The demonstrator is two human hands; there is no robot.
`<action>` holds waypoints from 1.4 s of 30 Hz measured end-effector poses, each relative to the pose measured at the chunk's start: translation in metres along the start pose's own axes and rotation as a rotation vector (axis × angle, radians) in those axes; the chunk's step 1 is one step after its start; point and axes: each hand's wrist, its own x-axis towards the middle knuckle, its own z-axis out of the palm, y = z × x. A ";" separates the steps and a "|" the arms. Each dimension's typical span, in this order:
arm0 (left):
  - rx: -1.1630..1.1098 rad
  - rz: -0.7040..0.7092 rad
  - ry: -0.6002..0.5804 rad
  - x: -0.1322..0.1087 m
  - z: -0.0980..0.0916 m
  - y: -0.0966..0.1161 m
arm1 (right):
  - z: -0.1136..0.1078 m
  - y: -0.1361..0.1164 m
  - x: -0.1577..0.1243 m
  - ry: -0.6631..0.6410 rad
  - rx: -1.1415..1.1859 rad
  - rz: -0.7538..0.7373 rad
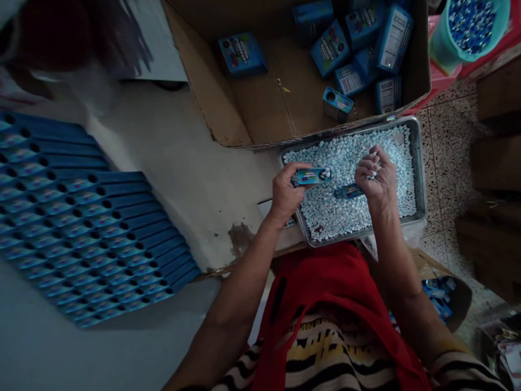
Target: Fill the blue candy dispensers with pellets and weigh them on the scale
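A metal tray full of small white and pale blue pellets rests on my lap. My left hand is closed around a small blue printed box, held over the tray's left side. My right hand is cupped and closed on a pinch of pellets above the tray's middle. A second small blue box lies on the pellets between my hands, just left of my right hand.
A big cardboard carton behind the tray holds several filled blue boxes. Stacks of flat blue boxes lie at the left. A teal bucket stands at the top right, and a carton of packets at the lower right.
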 end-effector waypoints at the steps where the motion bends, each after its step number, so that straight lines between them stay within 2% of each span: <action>1: -0.055 -0.032 -0.004 -0.002 0.000 -0.005 | 0.002 0.000 -0.003 -0.020 -0.017 0.031; 7: -0.232 -0.097 -0.093 -0.017 -0.003 -0.017 | 0.005 0.002 -0.014 -0.137 -0.077 0.077; 11: -0.289 -0.146 -0.042 -0.025 -0.011 -0.012 | -0.003 -0.005 -0.021 -0.179 0.013 0.147; 13: -0.311 -0.176 0.043 -0.029 -0.024 -0.015 | -0.011 -0.014 -0.026 -0.203 0.076 0.153; 15: -0.273 -0.211 0.159 -0.032 -0.044 -0.029 | -0.022 -0.026 -0.032 -0.207 0.121 0.117; 17: -0.162 -0.269 0.344 -0.030 -0.069 -0.057 | -0.034 -0.036 -0.037 -0.177 0.110 0.073; 20: -0.009 -0.414 0.671 -0.017 -0.104 -0.113 | -0.050 -0.043 -0.044 -0.061 0.022 0.011; 22: 0.013 -0.519 0.737 -0.009 -0.114 -0.140 | -0.055 -0.042 -0.047 0.037 -0.017 -0.080; 23: 0.037 -0.546 0.750 -0.008 -0.114 -0.145 | -0.055 -0.040 -0.048 0.071 -0.025 -0.136; 25: 0.149 -0.489 0.782 -0.014 -0.103 -0.132 | -0.050 -0.034 -0.049 0.097 -0.032 -0.241; 27: 0.278 -0.278 0.751 -0.029 -0.071 -0.092 | -0.039 -0.027 -0.051 0.072 -0.057 -0.329; 28: 0.276 -0.141 0.662 -0.036 -0.048 -0.067 | -0.032 -0.022 -0.051 0.052 -0.080 -0.370; 30: 0.220 0.050 0.220 -0.043 0.008 -0.018 | -0.017 -0.013 -0.053 0.016 -0.148 -0.441; 31: 0.228 0.103 0.064 -0.043 0.037 0.003 | -0.011 -0.008 -0.053 0.004 -0.193 -0.465; 33: 0.244 0.143 -0.116 -0.037 0.083 0.031 | -0.001 0.001 -0.052 -0.003 -0.291 -0.495; 34: 0.263 0.145 -0.161 -0.033 0.097 0.040 | 0.002 0.005 -0.052 -0.002 -0.338 -0.509; 35: 0.289 0.152 -0.187 -0.029 0.106 0.046 | 0.005 0.009 -0.052 0.000 -0.379 -0.525; 37: 0.359 0.189 -0.192 -0.024 0.107 0.053 | 0.007 0.015 -0.053 -0.004 -0.435 -0.571; 40: 0.417 0.243 -0.116 -0.024 0.091 0.060 | 0.010 0.022 -0.057 -0.052 -0.462 -0.633; 42: 0.383 0.224 -0.035 -0.025 0.084 0.062 | 0.012 0.026 -0.058 -0.088 -0.459 -0.652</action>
